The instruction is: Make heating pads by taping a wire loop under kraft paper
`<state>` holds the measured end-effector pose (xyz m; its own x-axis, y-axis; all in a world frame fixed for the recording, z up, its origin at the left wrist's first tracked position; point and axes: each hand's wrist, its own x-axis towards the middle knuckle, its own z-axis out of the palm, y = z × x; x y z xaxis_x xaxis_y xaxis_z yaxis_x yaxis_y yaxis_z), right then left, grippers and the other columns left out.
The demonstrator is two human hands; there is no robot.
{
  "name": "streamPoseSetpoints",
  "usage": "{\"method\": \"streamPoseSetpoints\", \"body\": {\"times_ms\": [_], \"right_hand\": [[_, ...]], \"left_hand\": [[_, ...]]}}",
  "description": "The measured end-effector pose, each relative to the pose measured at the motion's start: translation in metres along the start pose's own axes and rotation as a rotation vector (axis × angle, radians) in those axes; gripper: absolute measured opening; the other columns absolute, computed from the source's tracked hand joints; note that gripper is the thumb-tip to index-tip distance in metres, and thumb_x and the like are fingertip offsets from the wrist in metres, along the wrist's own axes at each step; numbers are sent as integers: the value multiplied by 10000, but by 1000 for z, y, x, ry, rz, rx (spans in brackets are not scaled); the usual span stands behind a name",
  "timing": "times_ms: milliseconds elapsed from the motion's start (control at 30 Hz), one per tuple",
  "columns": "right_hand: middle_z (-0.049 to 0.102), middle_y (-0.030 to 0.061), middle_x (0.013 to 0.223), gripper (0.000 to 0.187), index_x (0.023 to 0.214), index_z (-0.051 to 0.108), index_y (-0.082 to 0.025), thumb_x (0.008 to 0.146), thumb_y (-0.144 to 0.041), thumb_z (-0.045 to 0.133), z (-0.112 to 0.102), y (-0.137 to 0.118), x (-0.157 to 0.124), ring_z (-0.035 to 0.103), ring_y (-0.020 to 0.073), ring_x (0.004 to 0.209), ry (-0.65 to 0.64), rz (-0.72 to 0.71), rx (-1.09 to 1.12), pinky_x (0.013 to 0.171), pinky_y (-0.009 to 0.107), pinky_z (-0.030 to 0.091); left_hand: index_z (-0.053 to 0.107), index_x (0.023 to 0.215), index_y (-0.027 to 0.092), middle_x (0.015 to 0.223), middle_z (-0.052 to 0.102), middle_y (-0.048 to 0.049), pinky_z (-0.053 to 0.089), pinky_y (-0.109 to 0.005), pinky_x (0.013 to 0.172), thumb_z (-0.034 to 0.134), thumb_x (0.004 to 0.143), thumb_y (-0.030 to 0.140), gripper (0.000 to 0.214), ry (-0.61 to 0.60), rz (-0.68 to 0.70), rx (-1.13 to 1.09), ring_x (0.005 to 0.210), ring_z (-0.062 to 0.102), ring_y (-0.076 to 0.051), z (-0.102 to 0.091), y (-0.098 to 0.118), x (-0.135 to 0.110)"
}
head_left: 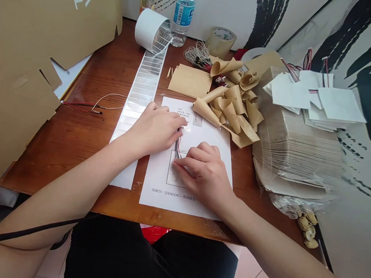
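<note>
Fingers (172, 130) are pinching the wires (177, 147), left hand (155, 130) up top, right hand (202, 173) below, prob. aligning them on the sheet (156, 182); next needs them kept straight.

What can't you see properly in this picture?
All in the head view:
Wires: both ends are hidden under the left hand and right hand. Cannot tell if they are pinched or just pressed.
Printed sheet: the right hand covers its drawing, the wrist covers the code's end, and the top text is too small.
Water bottle: the cap is cut off by the top edge.
Cardboard: it runs past the left edge.
</note>
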<state>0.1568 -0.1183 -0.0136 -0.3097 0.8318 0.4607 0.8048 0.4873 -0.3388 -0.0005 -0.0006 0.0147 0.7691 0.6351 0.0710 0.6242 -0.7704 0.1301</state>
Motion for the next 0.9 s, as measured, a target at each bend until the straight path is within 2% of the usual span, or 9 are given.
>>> {"method": "streamPoseSetpoints", "body": {"times_ms": [400, 600, 900], "right_hand": [[579, 7, 633, 180, 780, 717, -192, 931, -147, 629, 1, 0, 2, 443, 179, 698, -42, -7, 15, 664, 350, 299], [582, 9, 642, 196, 766, 704, -202, 933, -144, 620, 3, 0, 1, 451, 180, 706, -59, -1, 24, 672, 345, 294], [584, 11, 649, 207, 764, 686, -204, 940, -144, 596, 4, 0, 1, 454, 178, 710, -87, 9, 32, 676, 348, 304]], "left_hand": [[721, 1189, 204, 1129, 777, -61, 341, -464, 898, 444, 1004, 249, 337, 15, -5, 1, 1055, 632, -305, 3, 1, 1], [724, 1142, 220, 1094, 787, -52, 340, -451, 868, 389, 960, 90, 402, 34, 8, 16, 1010, 631, -272, 5, -1, 2], [720, 1128, 223, 1082, 784, -47, 337, -458, 869, 384, 969, 93, 394, 26, 11, 41, 1018, 621, -282, 7, -1, 2]]}}
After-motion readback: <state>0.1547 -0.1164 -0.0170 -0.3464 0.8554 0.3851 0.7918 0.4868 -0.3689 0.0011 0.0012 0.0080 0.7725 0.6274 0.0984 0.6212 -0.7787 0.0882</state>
